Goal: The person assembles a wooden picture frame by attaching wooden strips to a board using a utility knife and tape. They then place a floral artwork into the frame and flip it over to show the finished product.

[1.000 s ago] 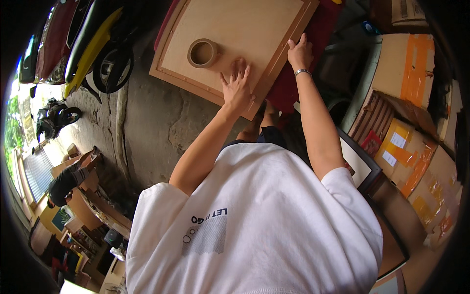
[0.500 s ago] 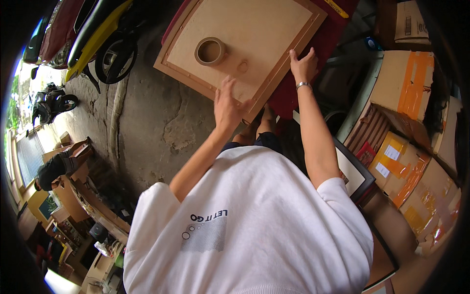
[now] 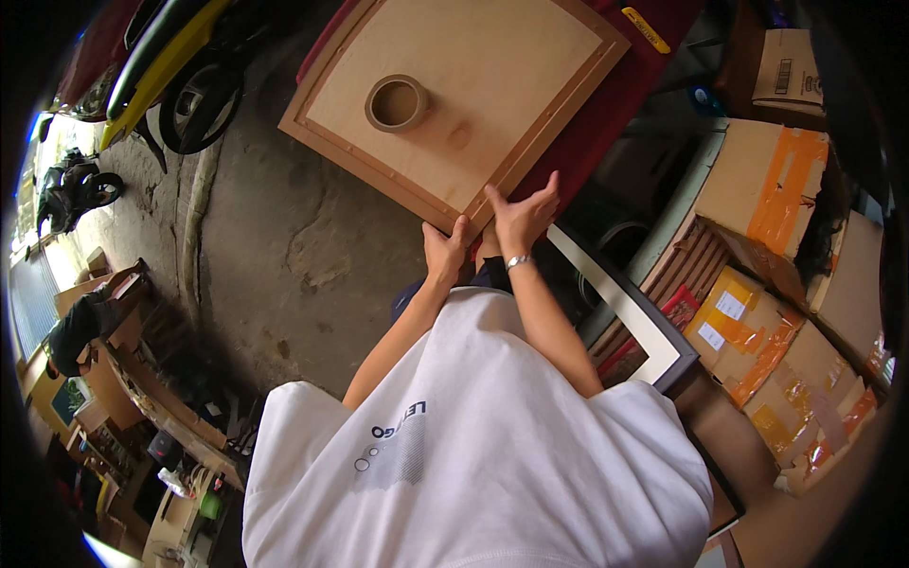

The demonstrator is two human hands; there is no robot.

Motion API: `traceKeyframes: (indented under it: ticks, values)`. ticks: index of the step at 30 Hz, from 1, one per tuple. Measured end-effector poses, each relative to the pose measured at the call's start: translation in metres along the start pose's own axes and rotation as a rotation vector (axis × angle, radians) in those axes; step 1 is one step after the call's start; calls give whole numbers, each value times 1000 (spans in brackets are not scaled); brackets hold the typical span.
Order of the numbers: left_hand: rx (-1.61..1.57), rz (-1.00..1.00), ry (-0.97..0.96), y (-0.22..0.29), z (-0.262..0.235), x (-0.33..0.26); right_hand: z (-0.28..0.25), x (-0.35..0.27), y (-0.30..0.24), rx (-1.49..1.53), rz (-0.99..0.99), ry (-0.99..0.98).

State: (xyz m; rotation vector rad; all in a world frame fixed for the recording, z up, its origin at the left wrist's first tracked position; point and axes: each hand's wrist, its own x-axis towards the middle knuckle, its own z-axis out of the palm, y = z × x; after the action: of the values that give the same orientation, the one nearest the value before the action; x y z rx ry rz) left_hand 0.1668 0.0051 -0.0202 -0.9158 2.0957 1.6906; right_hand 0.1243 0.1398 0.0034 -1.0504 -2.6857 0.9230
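Observation:
A wooden picture frame (image 3: 365, 156) lies back side up at the top middle, its pale backing board edged with brown tape. On the board stands a roll of brown tape (image 3: 423, 102). My left hand (image 3: 443, 254) is at the frame's near corner, thumb against the edge and fingers curled, partly hidden under it. Close beside it, my right hand (image 3: 521, 220) has its thumb on the frame's right-hand border; its other fingers stretch out past the side, holding nothing. A watch (image 3: 518, 261) circles my right wrist.
Red cloth (image 3: 597, 123) lies under the frame, with a yellow cutter (image 3: 647, 30) on it. Taped cardboard boxes (image 3: 757, 189) and a dark-edged frame (image 3: 653, 346) stand at the right. Motorcycles (image 3: 194, 104) are parked at the upper left; a person (image 3: 80, 327) bends over farther left.
Both hands have come together at the near corner: the left from above the board, the right down along the right-hand side. The view has shifted slightly.

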Motion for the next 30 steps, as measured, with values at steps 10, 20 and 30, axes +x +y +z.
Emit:
traceKeyframes:
  ticks: [10,20,30]
  values:
    - [34,-82,-49,8,-4,1,1,217,-2,-25,196,146]
    - [-2,-192,-61,6,-4,0,-15,335,-9,-39,383,31]
    - [134,-185,-62,13,-8,0,-19,398,-12,340,488,-15]
